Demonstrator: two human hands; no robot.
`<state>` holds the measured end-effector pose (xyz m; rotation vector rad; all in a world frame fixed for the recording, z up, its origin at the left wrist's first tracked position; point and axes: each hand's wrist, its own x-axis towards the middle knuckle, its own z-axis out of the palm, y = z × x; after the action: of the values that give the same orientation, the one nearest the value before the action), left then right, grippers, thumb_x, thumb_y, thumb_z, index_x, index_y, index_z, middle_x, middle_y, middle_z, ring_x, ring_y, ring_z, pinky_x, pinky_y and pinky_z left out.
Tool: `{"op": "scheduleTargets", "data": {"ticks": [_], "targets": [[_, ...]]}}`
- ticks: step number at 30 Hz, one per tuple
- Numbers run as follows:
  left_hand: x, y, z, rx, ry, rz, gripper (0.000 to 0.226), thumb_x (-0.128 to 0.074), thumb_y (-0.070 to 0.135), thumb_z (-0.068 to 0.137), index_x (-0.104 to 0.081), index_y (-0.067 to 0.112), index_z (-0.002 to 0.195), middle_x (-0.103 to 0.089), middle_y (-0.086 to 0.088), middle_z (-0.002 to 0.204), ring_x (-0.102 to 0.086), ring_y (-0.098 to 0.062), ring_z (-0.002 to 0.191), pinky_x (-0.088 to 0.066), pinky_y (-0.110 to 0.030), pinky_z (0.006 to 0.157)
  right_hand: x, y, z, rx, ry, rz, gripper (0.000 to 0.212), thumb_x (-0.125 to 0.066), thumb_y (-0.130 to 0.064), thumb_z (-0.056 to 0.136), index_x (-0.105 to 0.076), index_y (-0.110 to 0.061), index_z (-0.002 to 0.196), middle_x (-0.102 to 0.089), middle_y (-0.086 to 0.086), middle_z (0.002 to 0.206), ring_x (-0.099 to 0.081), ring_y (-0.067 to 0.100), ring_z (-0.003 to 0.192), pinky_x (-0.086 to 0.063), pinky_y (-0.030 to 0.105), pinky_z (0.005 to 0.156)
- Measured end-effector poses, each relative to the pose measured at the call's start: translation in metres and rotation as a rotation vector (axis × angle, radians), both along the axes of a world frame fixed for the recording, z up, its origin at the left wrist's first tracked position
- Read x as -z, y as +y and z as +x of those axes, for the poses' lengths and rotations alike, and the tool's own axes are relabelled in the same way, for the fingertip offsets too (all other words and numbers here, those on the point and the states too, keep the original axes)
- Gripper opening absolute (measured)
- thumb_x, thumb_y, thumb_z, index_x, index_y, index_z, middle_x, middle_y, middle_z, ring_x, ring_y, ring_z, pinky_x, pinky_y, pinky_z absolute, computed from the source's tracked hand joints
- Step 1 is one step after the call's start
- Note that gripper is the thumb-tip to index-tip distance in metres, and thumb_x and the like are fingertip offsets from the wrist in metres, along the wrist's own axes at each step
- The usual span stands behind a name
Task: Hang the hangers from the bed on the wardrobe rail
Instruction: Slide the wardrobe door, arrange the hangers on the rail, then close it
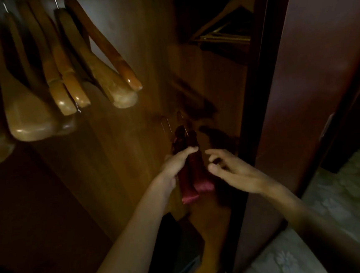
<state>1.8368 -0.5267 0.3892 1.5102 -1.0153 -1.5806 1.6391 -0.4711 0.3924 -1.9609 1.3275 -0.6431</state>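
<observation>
My left hand (178, 164) pinches two red hangers (192, 174) low inside the wardrobe, thumb across their padded arms, wire hooks (174, 121) pointing up. My right hand (232, 171) hangs just beside them, fingers spread, holding nothing. A row of wooden hangers (64, 66) hangs above left; the rail itself is out of view above the frame. The bed (344, 209) shows at lower right.

I judge the step is splitting the pair. I'd take one red hanger by its neck with the right hand, turn its hook square to the rail, lift it clear of the wooden ones, and seat it before going back for the second.
</observation>
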Motion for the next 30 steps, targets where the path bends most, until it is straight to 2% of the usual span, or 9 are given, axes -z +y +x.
{"op": "scheduleTargets", "data": {"ticks": [2, 7, 10, 13, 17, 20, 24, 26, 30], "targets": [[0.001, 0.002, 0.023, 0.195, -0.042, 0.056, 0.097, -0.091, 0.059, 0.055, -0.056, 0.019, 0.137, -0.072, -0.006, 0.119, -0.072, -0.024, 0.101, -0.059, -0.036, 0.080, 0.007, -0.016, -0.015, 0.030, 0.041, -0.051, 0.113, -0.063, -0.084, 0.068, -0.023, -0.029, 0.158, -0.030, -0.010, 0.154, -0.033, 0.010, 0.142, -0.037, 0.034, 0.116], [0.003, 0.009, 0.062, 0.532, -0.061, -0.054, 0.058, -0.083, 0.034, 0.075, -0.065, 0.010, 0.125, -0.075, -0.013, 0.106, -0.073, -0.018, 0.085, -0.058, -0.028, 0.068, 0.012, -0.057, -0.008, -0.004, 0.370, -0.396, 0.116, -0.082, -0.050, 0.074, -0.011, -0.022, 0.161, -0.001, -0.008, 0.168, 0.012, 0.010, 0.153, -0.003, 0.043, 0.125], [0.004, 0.009, 0.081, 0.708, -0.118, -0.078, 0.064, -0.089, 0.031, 0.066, -0.063, 0.019, 0.123, -0.076, -0.010, 0.105, -0.073, -0.020, 0.094, -0.059, -0.033, 0.078, 0.006, -0.074, 0.002, -0.096, 0.489, -0.443, 0.104, -0.079, -0.052, 0.073, -0.028, -0.018, 0.157, -0.027, -0.001, 0.163, -0.012, 0.017, 0.154, 0.000, 0.037, 0.125], [-0.008, 0.007, 0.098, 0.766, -0.238, -0.056, 0.064, -0.087, 0.026, 0.062, -0.059, 0.031, 0.119, -0.074, 0.000, 0.108, -0.073, -0.012, 0.094, -0.060, -0.028, 0.080, -0.003, -0.079, 0.017, -0.153, 0.628, -0.417, 0.094, -0.073, -0.059, 0.068, -0.042, -0.022, 0.149, -0.044, -0.002, 0.152, -0.035, 0.018, 0.144, -0.021, 0.039, 0.124], [-0.024, -0.005, 0.120, 0.872, -0.479, -0.123, 0.063, -0.085, 0.037, 0.068, -0.062, 0.030, 0.126, -0.071, 0.000, 0.124, -0.068, -0.020, 0.114, -0.054, -0.039, 0.098, -0.020, -0.073, 0.041, -0.220, 0.667, -0.429, 0.047, -0.078, -0.050, 0.063, -0.059, -0.033, 0.103, -0.062, -0.015, 0.088, -0.060, 0.005, 0.080, -0.050, 0.027, 0.080], [-0.036, -0.008, 0.136, 0.796, -0.718, -0.197, 0.072, -0.084, 0.056, 0.064, -0.062, 0.036, 0.129, -0.066, 0.010, 0.129, -0.062, -0.014, 0.120, -0.048, -0.037, 0.106, -0.025, -0.067, 0.052, -0.230, 0.664, -0.390, 0.039, -0.080, -0.046, 0.062, -0.047, -0.037, 0.080, -0.057, -0.015, 0.068, -0.050, 0.000, 0.058, -0.039, 0.021, 0.066], [-0.014, 0.010, 0.119, 0.150, -0.878, -0.554, 0.059, -0.079, 0.034, 0.084, -0.058, 0.021, 0.137, -0.054, 0.005, 0.129, -0.053, -0.011, 0.116, -0.041, -0.021, 0.094, -0.013, -0.061, 0.053, -0.028, 0.607, -0.284, 0.049, -0.080, -0.052, 0.060, -0.058, -0.023, 0.093, -0.064, -0.007, 0.086, -0.064, 0.016, 0.083, -0.052, 0.030, 0.080], [0.005, 0.027, 0.091, -0.100, -0.712, -0.563, 0.037, -0.071, 0.033, 0.092, -0.065, 0.017, 0.125, -0.064, 0.001, 0.118, -0.062, -0.011, 0.100, -0.050, -0.021, 0.083, -0.006, -0.051, 0.053, 0.115, 0.567, -0.244, 0.050, -0.082, -0.050, 0.063, -0.056, -0.022, 0.096, -0.063, -0.006, 0.086, -0.065, 0.017, 0.082, -0.050, 0.029, 0.075], [0.016, 0.053, 0.024, 0.130, -0.234, -0.226, 0.038, -0.055, 0.050, 0.098, -0.064, 0.020, 0.120, -0.070, 0.004, 0.110, -0.068, -0.009, 0.097, -0.060, -0.027, 0.082, 0.006, -0.019, 0.063, 0.313, 0.469, -0.188, 0.046, -0.078, -0.051, 0.073, -0.057, -0.016, 0.096, -0.059, -0.008, 0.075, -0.063, 0.016, 0.071, -0.044, 0.025, 0.061]]}}
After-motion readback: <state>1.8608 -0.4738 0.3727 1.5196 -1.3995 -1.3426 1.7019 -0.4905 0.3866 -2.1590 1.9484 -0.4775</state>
